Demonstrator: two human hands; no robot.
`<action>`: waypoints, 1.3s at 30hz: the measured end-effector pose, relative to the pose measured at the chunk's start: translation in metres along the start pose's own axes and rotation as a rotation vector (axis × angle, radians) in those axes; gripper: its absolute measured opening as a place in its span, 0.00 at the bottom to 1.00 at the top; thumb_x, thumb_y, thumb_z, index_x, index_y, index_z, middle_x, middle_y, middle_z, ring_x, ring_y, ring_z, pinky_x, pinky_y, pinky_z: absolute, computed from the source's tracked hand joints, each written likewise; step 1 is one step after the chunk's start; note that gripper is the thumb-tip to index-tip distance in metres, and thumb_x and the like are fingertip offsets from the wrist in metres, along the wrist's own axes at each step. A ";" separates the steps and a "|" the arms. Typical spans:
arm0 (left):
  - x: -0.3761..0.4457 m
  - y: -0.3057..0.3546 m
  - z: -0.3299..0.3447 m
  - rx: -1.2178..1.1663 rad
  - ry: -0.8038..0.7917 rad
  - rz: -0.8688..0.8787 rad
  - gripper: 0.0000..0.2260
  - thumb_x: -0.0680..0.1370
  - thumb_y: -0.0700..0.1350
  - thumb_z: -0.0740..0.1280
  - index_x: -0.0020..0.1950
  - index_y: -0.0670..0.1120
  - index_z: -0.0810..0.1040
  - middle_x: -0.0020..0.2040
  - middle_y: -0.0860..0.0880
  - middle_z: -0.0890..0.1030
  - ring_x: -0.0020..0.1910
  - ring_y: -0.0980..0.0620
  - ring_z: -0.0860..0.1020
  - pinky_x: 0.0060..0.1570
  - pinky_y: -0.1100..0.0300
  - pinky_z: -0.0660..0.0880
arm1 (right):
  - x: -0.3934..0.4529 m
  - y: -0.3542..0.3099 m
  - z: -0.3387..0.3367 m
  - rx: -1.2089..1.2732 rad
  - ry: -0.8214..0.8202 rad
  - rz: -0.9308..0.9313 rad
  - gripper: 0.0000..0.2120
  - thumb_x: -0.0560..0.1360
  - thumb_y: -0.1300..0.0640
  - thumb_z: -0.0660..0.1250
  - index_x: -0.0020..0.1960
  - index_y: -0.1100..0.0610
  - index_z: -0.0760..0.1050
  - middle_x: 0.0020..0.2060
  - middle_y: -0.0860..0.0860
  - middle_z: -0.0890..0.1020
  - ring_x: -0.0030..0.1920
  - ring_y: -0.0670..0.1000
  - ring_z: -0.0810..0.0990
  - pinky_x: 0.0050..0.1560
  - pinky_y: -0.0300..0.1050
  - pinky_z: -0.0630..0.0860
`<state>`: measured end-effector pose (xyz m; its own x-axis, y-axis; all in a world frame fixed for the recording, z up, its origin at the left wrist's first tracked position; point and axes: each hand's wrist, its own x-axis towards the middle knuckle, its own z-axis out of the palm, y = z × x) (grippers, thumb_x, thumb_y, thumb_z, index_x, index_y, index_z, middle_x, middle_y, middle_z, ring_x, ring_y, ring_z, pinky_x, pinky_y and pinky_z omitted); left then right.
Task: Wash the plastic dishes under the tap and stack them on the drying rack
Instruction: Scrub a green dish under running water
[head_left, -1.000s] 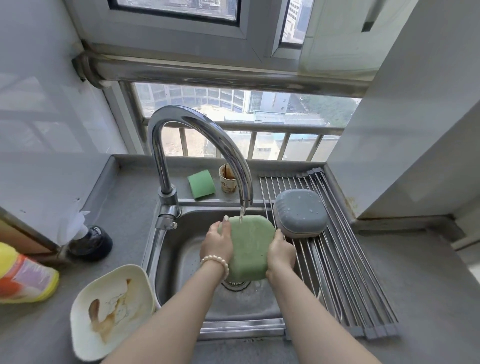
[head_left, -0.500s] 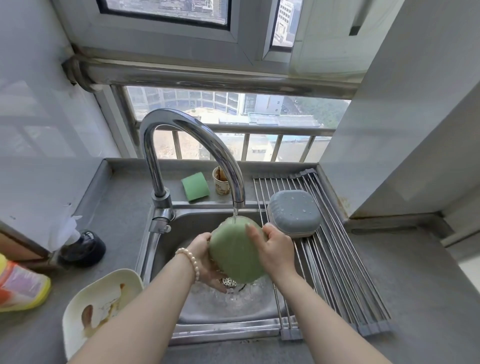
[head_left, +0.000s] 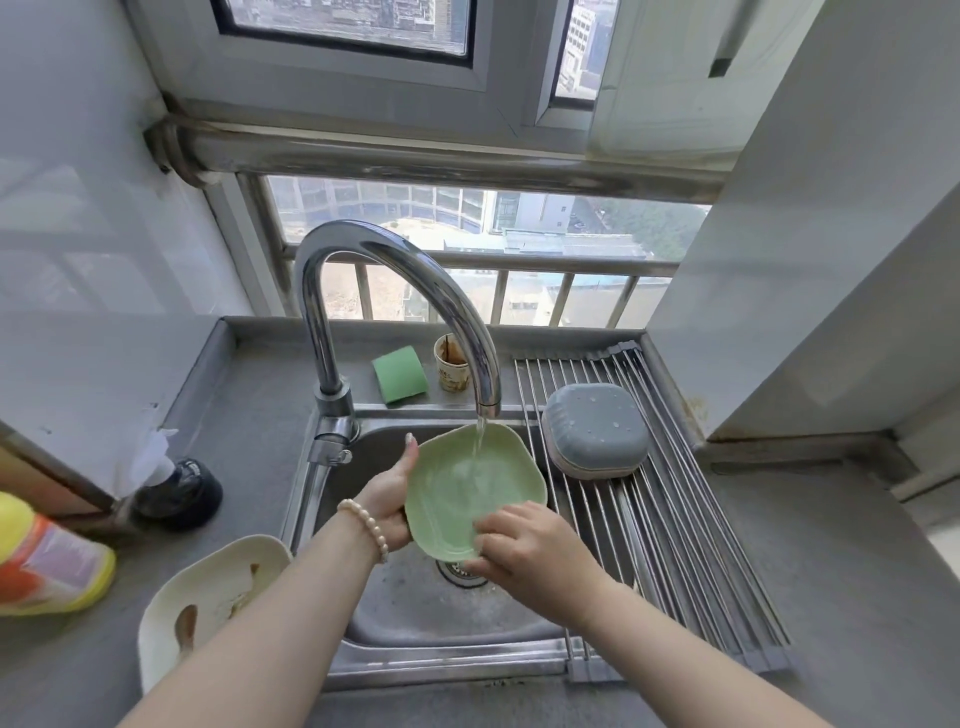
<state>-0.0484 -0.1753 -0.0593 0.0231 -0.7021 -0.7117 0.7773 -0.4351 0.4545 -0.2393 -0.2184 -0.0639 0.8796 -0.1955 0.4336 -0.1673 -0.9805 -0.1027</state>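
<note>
Green plastic dish (head_left: 470, 491) held over the sink (head_left: 415, 603), hollow side up and tilted toward the camera, right under the tap (head_left: 410, 291) spout; thin water stream lands inside it, a shallow film of water in the hollow, nothing else in it. Left hand (head_left: 387, 499) grips the dish's left rim, thumb up along the edge, remaining fingers hidden behind the dish, pearl bracelet (head_left: 363, 530) on that wrist. Right hand (head_left: 524, 545) at the near right rim, fingers curled over the edge onto the inner face, pinching the rim. Sink basin wet, drain strainer (head_left: 457, 571) partly visible below the dish. Drying rack (head_left: 675, 519) of metal rods spans the right side of the sink; one grey-blue dish (head_left: 595, 431) sits on its far part upside down, water drops on it, contents cannot be seen. Near left on the counter (head_left: 831, 597), cream dish (head_left: 208, 597) with brown sauce smears inside, partly hidden by the left forearm. Far ledge behind the tap: green sponge (head_left: 400, 375) and a paper cup (head_left: 451, 364) with brown residue on the inside wall. Far left: dark bottle (head_left: 179, 493) with white top, yellow-orange bottle (head_left: 47, 561) lying at the left edge.
</note>
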 end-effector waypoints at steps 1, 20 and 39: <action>0.004 -0.004 -0.001 -0.004 0.005 0.029 0.36 0.77 0.67 0.49 0.58 0.36 0.77 0.53 0.35 0.81 0.47 0.40 0.83 0.50 0.44 0.74 | 0.000 -0.001 -0.003 -0.011 -0.090 0.068 0.29 0.81 0.41 0.50 0.36 0.56 0.81 0.42 0.49 0.83 0.40 0.50 0.81 0.43 0.42 0.76; -0.002 -0.032 0.020 -0.313 0.018 0.222 0.25 0.81 0.58 0.51 0.60 0.40 0.75 0.54 0.43 0.79 0.54 0.45 0.76 0.60 0.49 0.66 | 0.072 -0.027 0.021 0.273 -0.688 0.610 0.30 0.82 0.47 0.44 0.77 0.60 0.37 0.76 0.57 0.37 0.75 0.52 0.33 0.74 0.50 0.32; -0.009 -0.001 0.010 0.292 0.496 0.772 0.24 0.69 0.69 0.63 0.39 0.48 0.78 0.33 0.47 0.77 0.36 0.48 0.76 0.41 0.55 0.75 | 0.025 -0.033 0.019 0.406 -0.567 0.399 0.24 0.81 0.51 0.53 0.76 0.55 0.59 0.75 0.50 0.62 0.75 0.50 0.57 0.75 0.44 0.47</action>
<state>-0.0556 -0.1744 -0.0482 0.7781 -0.5646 -0.2753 0.2504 -0.1231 0.9603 -0.2037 -0.1909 -0.0674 0.8982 -0.3837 -0.2143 -0.4376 -0.7347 -0.5185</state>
